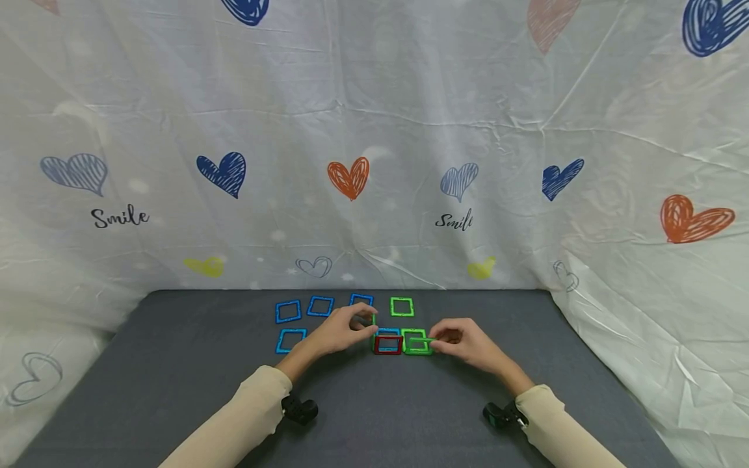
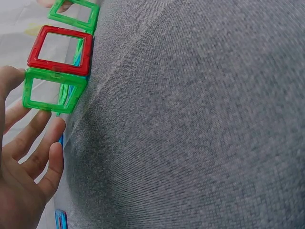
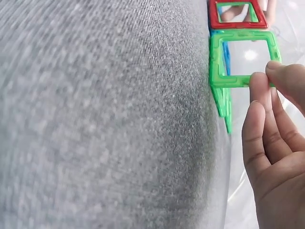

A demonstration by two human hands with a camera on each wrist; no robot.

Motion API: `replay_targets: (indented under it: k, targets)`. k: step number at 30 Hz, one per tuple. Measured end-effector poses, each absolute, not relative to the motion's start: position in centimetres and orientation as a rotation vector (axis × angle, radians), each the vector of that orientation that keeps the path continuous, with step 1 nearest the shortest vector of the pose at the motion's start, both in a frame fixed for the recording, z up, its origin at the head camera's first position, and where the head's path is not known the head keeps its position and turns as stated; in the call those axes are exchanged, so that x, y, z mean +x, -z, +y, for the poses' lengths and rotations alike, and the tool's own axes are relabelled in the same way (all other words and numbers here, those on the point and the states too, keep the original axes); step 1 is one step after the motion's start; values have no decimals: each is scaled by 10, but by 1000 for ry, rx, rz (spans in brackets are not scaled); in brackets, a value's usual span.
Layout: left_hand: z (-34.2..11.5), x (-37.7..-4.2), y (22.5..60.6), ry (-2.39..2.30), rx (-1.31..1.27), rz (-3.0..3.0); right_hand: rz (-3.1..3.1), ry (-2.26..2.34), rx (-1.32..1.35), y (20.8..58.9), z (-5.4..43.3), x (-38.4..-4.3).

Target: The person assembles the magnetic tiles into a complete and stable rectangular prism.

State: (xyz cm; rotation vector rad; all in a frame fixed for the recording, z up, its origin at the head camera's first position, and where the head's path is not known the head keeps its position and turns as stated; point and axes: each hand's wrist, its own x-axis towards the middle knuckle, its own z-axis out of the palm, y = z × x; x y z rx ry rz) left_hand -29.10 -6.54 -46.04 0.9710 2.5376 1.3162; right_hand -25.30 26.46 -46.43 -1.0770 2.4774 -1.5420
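Note:
My left hand (image 1: 342, 328) holds a green square magnetic tile (image 2: 55, 75) by its edges, with the thumb at one corner and fingertips at the opposite edge. That tile stands upright against a red magnetic tile (image 2: 86, 55), which is also upright. A blue tile (image 1: 388, 331) shows behind the red one. My right hand (image 1: 468, 344) pinches another green tile (image 3: 236, 81) between thumb and fingers, beside the red tile. Under and behind this held tile, a green tile (image 1: 417, 351) lies on the table. Whether the held tile touches the red one, I cannot tell.
Blue tiles lie flat on the dark cloth table (image 1: 175, 377) to the left, among them a back-row tile (image 1: 320, 298) and a nearer one (image 1: 290, 330). A single green tile (image 1: 402, 299) lies behind the standing tiles. A white curtain (image 1: 386, 130) hangs at the table's back edge.

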Motion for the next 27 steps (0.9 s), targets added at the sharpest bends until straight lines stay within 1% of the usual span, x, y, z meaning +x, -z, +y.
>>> replay_targets:
  k: [27]
  targets:
    - [-66, -292, 461, -1326, 961, 2523, 2474, 1523, -1040, 466, 256, -258]
